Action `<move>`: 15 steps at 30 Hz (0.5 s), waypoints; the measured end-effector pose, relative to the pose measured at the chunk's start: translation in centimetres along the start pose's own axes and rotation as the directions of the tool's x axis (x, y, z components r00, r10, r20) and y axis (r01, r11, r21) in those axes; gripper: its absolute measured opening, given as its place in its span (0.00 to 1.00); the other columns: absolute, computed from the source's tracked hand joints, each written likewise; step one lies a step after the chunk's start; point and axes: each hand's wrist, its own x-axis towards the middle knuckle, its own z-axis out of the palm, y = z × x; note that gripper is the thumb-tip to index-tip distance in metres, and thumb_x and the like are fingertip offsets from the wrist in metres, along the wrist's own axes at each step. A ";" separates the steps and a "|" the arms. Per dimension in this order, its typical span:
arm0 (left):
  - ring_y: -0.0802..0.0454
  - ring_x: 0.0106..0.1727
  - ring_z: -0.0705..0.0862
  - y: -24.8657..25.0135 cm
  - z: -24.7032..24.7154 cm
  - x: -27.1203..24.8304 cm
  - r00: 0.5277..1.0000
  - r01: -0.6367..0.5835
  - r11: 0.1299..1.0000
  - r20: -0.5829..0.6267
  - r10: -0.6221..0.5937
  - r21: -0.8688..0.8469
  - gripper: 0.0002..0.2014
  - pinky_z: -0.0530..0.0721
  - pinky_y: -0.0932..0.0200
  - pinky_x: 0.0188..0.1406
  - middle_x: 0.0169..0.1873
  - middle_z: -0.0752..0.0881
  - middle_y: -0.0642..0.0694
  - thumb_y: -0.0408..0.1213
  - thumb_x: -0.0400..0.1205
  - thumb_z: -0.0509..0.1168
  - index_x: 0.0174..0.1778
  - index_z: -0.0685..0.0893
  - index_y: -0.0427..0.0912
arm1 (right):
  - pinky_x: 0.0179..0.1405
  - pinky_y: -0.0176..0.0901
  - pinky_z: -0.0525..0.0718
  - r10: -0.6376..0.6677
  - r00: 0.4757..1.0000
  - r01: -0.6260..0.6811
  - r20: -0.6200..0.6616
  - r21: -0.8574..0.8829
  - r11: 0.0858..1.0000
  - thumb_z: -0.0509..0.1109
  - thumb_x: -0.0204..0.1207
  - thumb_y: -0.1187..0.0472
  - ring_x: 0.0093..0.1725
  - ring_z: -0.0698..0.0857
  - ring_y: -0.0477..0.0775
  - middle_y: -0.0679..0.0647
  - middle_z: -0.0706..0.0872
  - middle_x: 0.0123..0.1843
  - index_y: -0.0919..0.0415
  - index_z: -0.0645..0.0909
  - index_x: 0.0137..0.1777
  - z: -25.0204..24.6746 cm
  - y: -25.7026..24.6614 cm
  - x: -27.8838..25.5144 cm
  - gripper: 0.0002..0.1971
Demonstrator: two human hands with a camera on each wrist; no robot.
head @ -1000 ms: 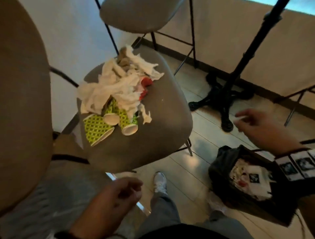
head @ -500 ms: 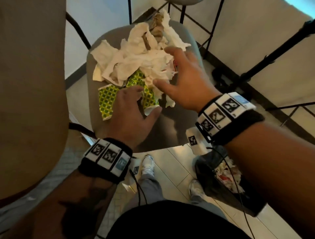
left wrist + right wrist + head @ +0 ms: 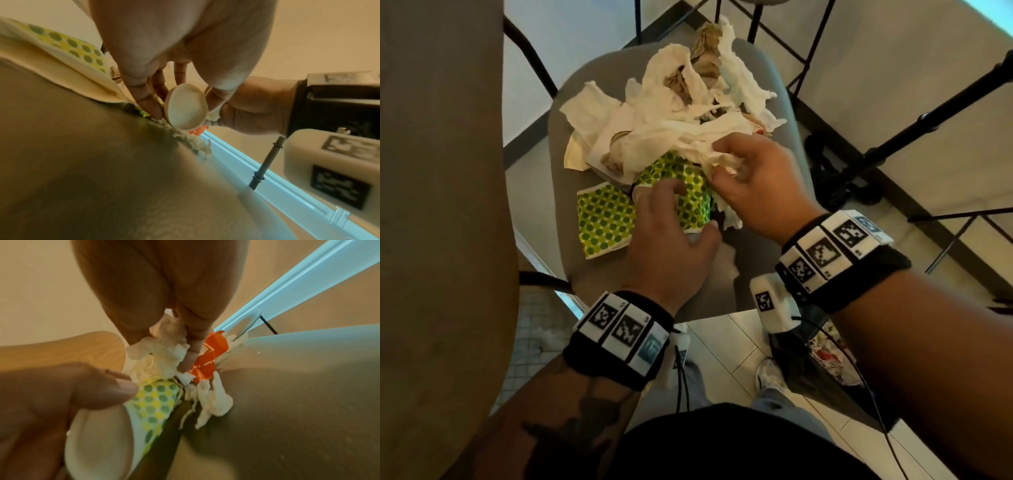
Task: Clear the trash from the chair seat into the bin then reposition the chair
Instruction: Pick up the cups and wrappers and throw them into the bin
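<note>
A grey chair seat carries a heap of crumpled white tissues, brown paper and green-dotted paper cups. My left hand grips one dotted cup lying on its side; its open rim shows between thumb and fingers. A flattened dotted cup lies just left of it. My right hand pinches a wad of tissue at the heap's near right edge, beside an orange wrapper. The black-bagged bin stands on the floor under my right forearm, with trash inside.
A tall beige chair back fills the left side. A second stool's black legs rise behind the seat. A black table base and slanting pole stand on the tiled floor at right. My shoe is next to the bin.
Both hands came up from beside my body to the heap. In the last half second the left fingers curled round the dotted cup and the right fingers closed on tissue.
</note>
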 end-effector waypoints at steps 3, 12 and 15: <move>0.52 0.55 0.77 0.4 -1.0 -0.7 1.000 -0.002 0.998 0.002 0.002 -0.063 0.25 0.71 0.77 0.47 0.57 0.78 0.46 0.44 0.79 0.74 0.68 0.74 0.43 | 0.41 0.35 0.84 0.014 0.998 -0.006 -0.054 0.140 0.990 0.73 0.77 0.58 0.39 0.84 0.40 0.43 0.87 0.44 0.51 0.86 0.53 -1.1 0.3 -0.3 0.06; 0.47 0.48 0.85 1.0 -4.4 -3.8 0.998 -0.027 0.981 0.043 0.036 -0.190 0.22 0.88 0.47 0.42 0.49 0.80 0.48 0.50 0.80 0.72 0.65 0.70 0.54 | 0.43 0.73 0.89 0.027 0.989 0.042 -0.146 0.453 0.890 0.75 0.75 0.62 0.43 0.90 0.75 0.69 0.91 0.43 0.68 0.85 0.49 -3.6 0.3 -0.5 0.08; 0.51 0.50 0.84 1.5 -4.9 -4.5 0.995 -0.083 0.973 0.033 0.092 -0.213 0.23 0.87 0.54 0.44 0.52 0.79 0.51 0.47 0.79 0.73 0.65 0.70 0.54 | 0.38 0.58 0.91 -0.009 0.978 0.119 -0.207 0.527 0.842 0.73 0.76 0.68 0.37 0.90 0.72 0.67 0.90 0.38 0.62 0.84 0.44 -5.2 -0.5 -1.2 0.02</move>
